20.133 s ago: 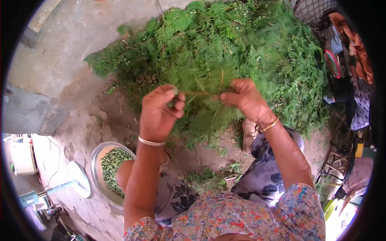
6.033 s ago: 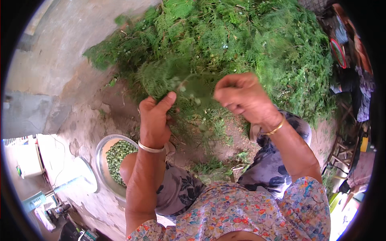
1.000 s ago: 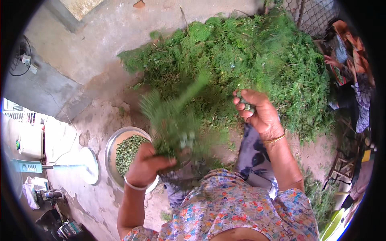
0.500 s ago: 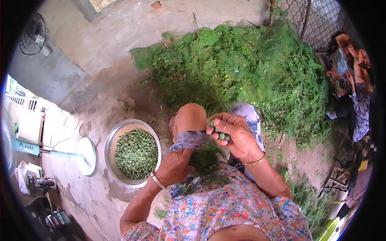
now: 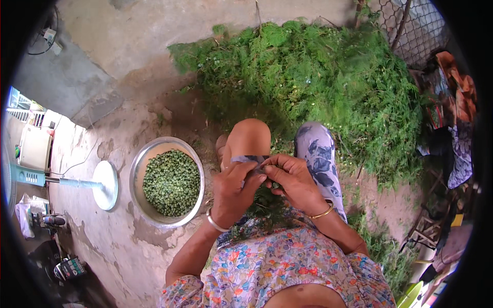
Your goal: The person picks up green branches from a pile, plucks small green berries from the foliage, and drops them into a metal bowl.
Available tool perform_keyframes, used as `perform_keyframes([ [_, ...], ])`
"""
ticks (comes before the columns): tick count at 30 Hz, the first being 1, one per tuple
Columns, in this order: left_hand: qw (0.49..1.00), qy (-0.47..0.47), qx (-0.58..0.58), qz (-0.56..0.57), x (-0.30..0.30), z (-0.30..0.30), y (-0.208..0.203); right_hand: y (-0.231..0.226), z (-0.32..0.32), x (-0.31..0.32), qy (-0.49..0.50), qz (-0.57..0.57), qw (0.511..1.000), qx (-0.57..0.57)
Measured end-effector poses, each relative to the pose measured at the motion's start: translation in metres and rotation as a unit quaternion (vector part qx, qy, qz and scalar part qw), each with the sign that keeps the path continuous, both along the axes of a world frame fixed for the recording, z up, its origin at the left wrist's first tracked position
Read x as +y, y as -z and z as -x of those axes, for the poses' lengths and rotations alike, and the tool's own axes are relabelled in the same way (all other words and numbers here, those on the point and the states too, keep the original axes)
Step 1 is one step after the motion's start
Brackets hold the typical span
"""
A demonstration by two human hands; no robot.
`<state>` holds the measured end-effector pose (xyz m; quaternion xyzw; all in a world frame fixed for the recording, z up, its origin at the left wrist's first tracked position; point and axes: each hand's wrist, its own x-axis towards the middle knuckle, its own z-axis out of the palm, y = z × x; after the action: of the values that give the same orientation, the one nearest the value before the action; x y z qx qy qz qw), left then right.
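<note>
Over my lap my left hand (image 5: 232,191) and my right hand (image 5: 294,182) meet fingertip to fingertip. The right one is closed, thumb and forefinger pinched, with a few small green seed cones (image 5: 276,185) showing under its curled fingers. Closed fingers on the left hand point at that pinch; whatever they grip is too small or hidden. A feathery green sprig (image 5: 266,204) lies on my lap just below both hands. To the left, a round metal basin (image 5: 137,203) stands on the ground, holding a heap of green seed cones (image 5: 172,183).
A large pile of cut green branches (image 5: 308,77) spreads beyond my knees. Left of the basin is a standing fan with a round base (image 5: 105,185). More greenery (image 5: 387,254) lies at the lower right. Another person's patterned clothing (image 5: 461,156) shows at the far right.
My left hand has risen from my lap to meet the right. The right hand has turned and come down a little, so fewer cones show in it. The whole view has shifted slightly.
</note>
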<state>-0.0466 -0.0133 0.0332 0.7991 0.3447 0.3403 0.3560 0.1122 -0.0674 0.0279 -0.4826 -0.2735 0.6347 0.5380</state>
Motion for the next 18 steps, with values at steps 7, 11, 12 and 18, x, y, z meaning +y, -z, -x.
perform_keyframes([
  [7,0.998,0.028,-0.044,-0.036,-0.004,-0.021,0.001,0.007,-0.009,-0.002,0.06,0.019,0.998,0.03],
  [11,0.987,0.125,-0.032,0.099,-0.018,-0.018,-0.014,0.015,-0.021,0.003,0.15,0.011,0.972,0.18],
  [12,0.986,0.143,-0.03,0.08,-0.02,-0.019,-0.016,0.016,-0.026,0.003,0.164,0.017,0.965,0.203],
  [18,0.919,0.105,-0.19,0.33,-0.023,-0.038,-0.015,0.016,-0.04,-0.002,0.19,0.016,0.946,0.262],
])
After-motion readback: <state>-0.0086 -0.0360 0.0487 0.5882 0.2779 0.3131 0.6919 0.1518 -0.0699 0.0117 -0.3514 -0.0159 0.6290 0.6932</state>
